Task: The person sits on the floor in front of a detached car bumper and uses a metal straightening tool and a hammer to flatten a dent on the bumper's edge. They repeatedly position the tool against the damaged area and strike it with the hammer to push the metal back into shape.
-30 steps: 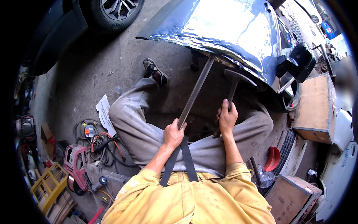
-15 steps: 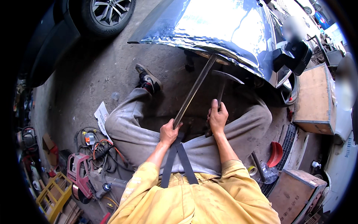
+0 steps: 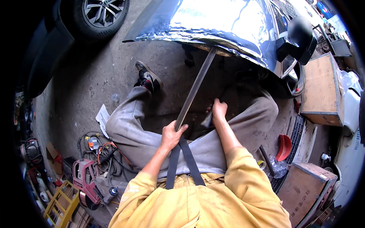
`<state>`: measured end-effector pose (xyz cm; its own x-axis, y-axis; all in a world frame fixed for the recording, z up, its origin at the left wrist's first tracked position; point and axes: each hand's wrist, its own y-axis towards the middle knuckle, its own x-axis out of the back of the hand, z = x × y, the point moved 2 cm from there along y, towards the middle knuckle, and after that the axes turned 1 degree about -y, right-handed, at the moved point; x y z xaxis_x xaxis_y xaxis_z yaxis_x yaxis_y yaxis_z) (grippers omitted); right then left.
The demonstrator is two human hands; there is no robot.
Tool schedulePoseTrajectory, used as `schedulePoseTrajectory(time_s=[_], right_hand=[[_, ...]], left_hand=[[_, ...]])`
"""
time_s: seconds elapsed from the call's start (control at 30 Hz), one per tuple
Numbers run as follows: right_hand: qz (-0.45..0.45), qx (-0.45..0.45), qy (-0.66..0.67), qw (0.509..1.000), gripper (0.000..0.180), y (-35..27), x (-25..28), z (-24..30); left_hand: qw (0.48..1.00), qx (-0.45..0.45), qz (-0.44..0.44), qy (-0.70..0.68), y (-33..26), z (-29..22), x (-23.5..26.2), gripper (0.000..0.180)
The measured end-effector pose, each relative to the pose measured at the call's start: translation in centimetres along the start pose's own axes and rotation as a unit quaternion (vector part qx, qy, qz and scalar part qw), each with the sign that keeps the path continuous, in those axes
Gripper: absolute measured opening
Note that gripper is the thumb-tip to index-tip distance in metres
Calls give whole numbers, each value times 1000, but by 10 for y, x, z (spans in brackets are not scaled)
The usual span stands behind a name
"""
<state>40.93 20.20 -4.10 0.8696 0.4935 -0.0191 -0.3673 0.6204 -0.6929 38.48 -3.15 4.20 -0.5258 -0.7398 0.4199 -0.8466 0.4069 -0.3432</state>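
Note:
My left hand (image 3: 172,135) is wrapped round the near end of a long flat metal bar (image 3: 196,88). The bar slants up and away, its far end meeting the crumpled lower edge of a shiny dark car panel (image 3: 182,22). Between my knees, my right hand (image 3: 219,110) is closed round the handle of a hammer (image 3: 207,121). A pale part of it pokes out below the fist; its head is lost in the shadow. The hammer is apart from the bar. My legs in grey trousers (image 3: 129,117) are bent to either side.
At far left stands a car wheel (image 3: 102,15). Cables (image 3: 110,163), a pink-framed machine (image 3: 84,174) and a yellow frame (image 3: 62,201) lie at left. Wooden boxes (image 3: 321,89) stand at right, near a red curved piece (image 3: 284,147). A side mirror (image 3: 296,49) juts out at upper right.
My right hand has turned the hammer, and its curved head, which showed below the panel, has dropped from sight into shadow. My left hand stays on the bar. The view has shifted slightly.

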Motion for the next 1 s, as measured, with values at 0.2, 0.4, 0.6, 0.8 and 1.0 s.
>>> schedulePoseTrajectory(time_s=[0.2, 0.4, 0.6, 0.8, 1.0], right_hand=[[-45, 82, -454, 886, 42, 98, 18, -67], [76, 181, -222, 955, 40, 33, -26, 2], [262, 93, 249, 928, 43, -89, -59, 95], [114, 336, -265, 897, 34, -137, -37, 100], [193, 687, -375, 591, 54, -201, 2, 104]], left_hand=[[1000, 4, 5, -27, 41, 50, -47, 51], [971, 143, 153, -116, -11, -34, -10, 44], [948, 156, 239, -142, -49, -94, 36, 32], [959, 165, 229, -3, -117, -91, 111, 28], [907, 202, 356, -98, -114, -135, 138, 26]])
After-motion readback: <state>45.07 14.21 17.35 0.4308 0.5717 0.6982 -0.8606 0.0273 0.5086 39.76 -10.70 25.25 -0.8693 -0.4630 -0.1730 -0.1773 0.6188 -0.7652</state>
